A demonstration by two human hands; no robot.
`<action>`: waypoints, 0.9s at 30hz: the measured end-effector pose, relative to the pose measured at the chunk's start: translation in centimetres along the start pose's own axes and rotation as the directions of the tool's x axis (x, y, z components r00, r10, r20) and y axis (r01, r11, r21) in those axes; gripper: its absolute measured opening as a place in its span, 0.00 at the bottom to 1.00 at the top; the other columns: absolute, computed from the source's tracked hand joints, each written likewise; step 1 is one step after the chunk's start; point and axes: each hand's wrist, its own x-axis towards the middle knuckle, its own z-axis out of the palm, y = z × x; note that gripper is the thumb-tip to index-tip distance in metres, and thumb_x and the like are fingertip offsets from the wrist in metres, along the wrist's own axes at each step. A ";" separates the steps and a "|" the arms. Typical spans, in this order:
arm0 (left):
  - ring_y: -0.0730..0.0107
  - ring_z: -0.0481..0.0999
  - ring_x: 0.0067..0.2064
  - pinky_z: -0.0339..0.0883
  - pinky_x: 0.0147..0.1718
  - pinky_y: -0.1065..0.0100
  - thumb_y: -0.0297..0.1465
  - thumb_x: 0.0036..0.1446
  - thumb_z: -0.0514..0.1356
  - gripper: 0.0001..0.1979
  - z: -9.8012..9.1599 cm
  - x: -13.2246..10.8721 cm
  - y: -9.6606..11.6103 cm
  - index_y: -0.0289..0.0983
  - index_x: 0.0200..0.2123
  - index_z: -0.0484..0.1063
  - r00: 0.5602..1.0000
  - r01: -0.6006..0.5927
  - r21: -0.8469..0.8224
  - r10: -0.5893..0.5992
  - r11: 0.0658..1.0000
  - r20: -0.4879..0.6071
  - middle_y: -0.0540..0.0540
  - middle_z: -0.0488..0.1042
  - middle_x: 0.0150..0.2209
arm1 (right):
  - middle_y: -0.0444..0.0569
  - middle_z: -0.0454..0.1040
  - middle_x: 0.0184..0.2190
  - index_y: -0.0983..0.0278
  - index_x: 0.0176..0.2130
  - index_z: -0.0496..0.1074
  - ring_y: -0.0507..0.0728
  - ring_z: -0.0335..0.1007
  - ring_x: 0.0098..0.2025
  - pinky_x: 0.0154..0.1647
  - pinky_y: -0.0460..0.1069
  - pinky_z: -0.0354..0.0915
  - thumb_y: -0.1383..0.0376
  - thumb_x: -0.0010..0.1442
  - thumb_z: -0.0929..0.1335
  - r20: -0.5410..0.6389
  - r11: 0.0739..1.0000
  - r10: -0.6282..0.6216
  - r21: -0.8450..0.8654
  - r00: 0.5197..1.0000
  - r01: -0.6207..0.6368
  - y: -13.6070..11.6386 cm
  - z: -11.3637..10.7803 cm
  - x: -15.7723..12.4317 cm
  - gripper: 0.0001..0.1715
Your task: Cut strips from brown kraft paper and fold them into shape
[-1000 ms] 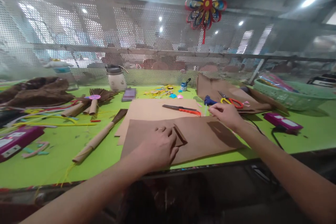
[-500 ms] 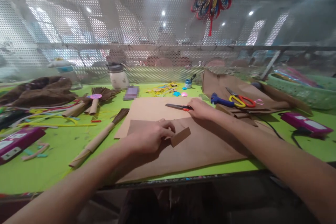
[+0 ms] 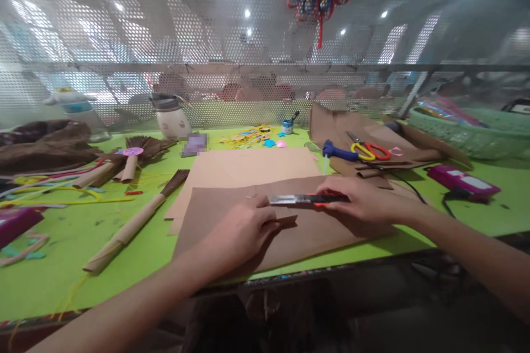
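My right hand (image 3: 361, 200) grips a utility knife (image 3: 304, 199) with a red handle, its blade pointing left just above a large brown paper sheet (image 3: 331, 226). My left hand (image 3: 244, 227) is closed in a pinch on a small folded brown paper piece (image 3: 285, 219) that lies on the sheet. The blade's tip is right beside the left fingers. A lighter brown sheet (image 3: 248, 168) lies behind, partly under the darker one.
On the green table (image 3: 83, 231) lie paper brooms (image 3: 132, 220), coloured strips at the left, yellow-red scissors (image 3: 368, 150), a blue glue gun (image 3: 335, 150), crumpled brown paper, a pink box (image 3: 461, 181) and a green basket (image 3: 467, 135). A perforated metal screen stands behind.
My right hand reached to the knife lying on the lighter sheet, picked it up and brought it down beside my left hand. The left hand stayed on the small paper piece.
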 end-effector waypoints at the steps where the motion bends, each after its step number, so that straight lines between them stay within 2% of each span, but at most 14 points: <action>1: 0.69 0.70 0.34 0.63 0.33 0.70 0.35 0.64 0.51 0.15 -0.1 -0.3 0.0 0.41 0.37 0.77 1.000 -0.001 -0.028 0.002 1.000 0.019 0.45 0.70 0.32 | 0.50 0.73 0.40 0.62 0.45 0.71 0.56 0.68 0.41 0.42 0.49 0.63 0.59 0.63 0.63 0.016 1.000 -0.014 0.009 1.000 0.014 -0.2 0.1 -1.1 0.14; 4: 0.70 0.70 0.33 0.62 0.32 0.71 0.33 0.63 0.52 0.13 -0.5 -1.0 0.4 0.40 0.38 0.77 0.999 0.027 -0.094 -0.022 0.995 0.048 0.46 0.70 0.32 | 0.52 0.72 0.42 0.59 0.50 0.70 0.57 0.69 0.42 0.42 0.50 0.64 0.62 0.64 0.62 0.031 0.999 -0.032 0.033 0.999 0.031 -0.5 0.8 -3.6 0.16; 7: 0.69 0.71 0.33 0.62 0.32 0.71 0.32 0.61 0.54 0.11 -0.8 -0.9 0.8 0.37 0.34 0.77 0.991 0.116 -0.159 -0.102 0.981 0.091 0.47 0.72 0.31 | 0.53 0.71 0.42 0.57 0.52 0.69 0.57 0.69 0.42 0.41 0.50 0.65 0.61 0.64 0.61 -0.001 0.999 -0.033 0.021 0.999 0.033 -0.7 1.6 -4.9 0.18; 12: 0.71 0.69 0.29 0.59 0.28 0.71 0.34 0.57 0.55 0.10 -1.2 -0.5 1.4 0.36 0.31 0.74 0.938 0.330 -0.329 -0.267 0.885 0.223 0.50 0.73 0.27 | 0.53 0.71 0.38 0.56 0.53 0.69 0.57 0.68 0.39 0.41 0.51 0.66 0.61 0.64 0.61 -0.078 0.997 -0.076 -0.007 0.994 0.075 -1.4 2.4 -5.9 0.19; 16: 0.73 0.67 0.27 0.57 0.25 0.72 0.34 0.55 0.55 0.11 -0.7 -0.9 2.3 0.34 0.29 0.72 0.917 0.382 -0.401 -0.287 0.833 0.276 0.51 0.71 0.24 | 0.53 0.71 0.38 0.56 0.53 0.70 0.57 0.68 0.38 0.40 0.51 0.65 0.62 0.64 0.62 -0.080 0.996 -0.084 -0.006 0.993 0.084 -2.2 2.4 -7.1 0.18; 20: 0.73 0.67 0.27 0.57 0.25 0.72 0.33 0.56 0.54 0.09 0.0 -1.6 3.2 0.35 0.29 0.72 0.937 0.337 -0.364 -0.273 0.868 0.217 0.51 0.70 0.25 | 0.53 0.70 0.37 0.57 0.55 0.68 0.57 0.67 0.38 0.38 0.50 0.65 0.63 0.65 0.61 -0.066 0.996 -0.091 -0.003 0.994 0.091 -2.5 2.7 -8.2 0.20; 24: 0.71 0.68 0.32 0.59 0.30 0.70 0.30 0.58 0.53 0.11 -0.1 -1.9 3.4 0.36 0.25 0.69 0.985 0.158 -0.246 -0.134 0.956 0.113 0.49 0.68 0.28 | 0.53 0.69 0.37 0.57 0.55 0.68 0.57 0.67 0.38 0.38 0.50 0.64 0.63 0.64 0.61 -0.081 0.997 -0.082 -0.007 0.993 0.082 -2.6 2.9 -8.8 0.20; 27: 0.70 0.68 0.36 0.62 0.34 0.69 0.29 0.58 0.52 0.11 -0.3 -1.9 3.0 0.35 0.24 0.68 0.993 0.065 -0.202 -0.044 0.977 0.107 0.48 0.66 0.30 | 0.52 0.69 0.36 0.56 0.54 0.69 0.56 0.67 0.37 0.39 0.50 0.64 0.63 0.64 0.62 -0.089 0.997 -0.078 0.010 0.993 0.079 -2.9 2.9 -9.0 0.20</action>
